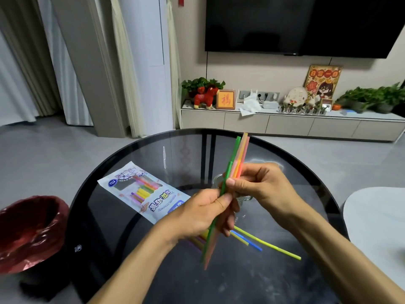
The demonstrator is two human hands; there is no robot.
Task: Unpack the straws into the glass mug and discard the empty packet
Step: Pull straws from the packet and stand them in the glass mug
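Observation:
Over the middle of the round glass table (pixel 131 249), both hands hold a small bundle of coloured straws (pixel 237 154), green, orange and pink, tilted nearly upright. My left hand (pixel 203 211) grips the bundle low down and my right hand (pixel 258 183) pinches it higher up. The glass mug (pixel 219 179) stands on the table behind my hands and is mostly hidden by them. A few loose straws (pixel 269 244), yellow and blue, lie on the table under my hands. The straw packet (pixel 142 191) lies flat on the table to the left.
A bin with a red liner (pixel 30 229) stands on the floor left of the table. A white table edge (pixel 377 216) is at the right. Beyond are a TV cabinet (pixel 285 126) with plants and ornaments, and curtains at the left.

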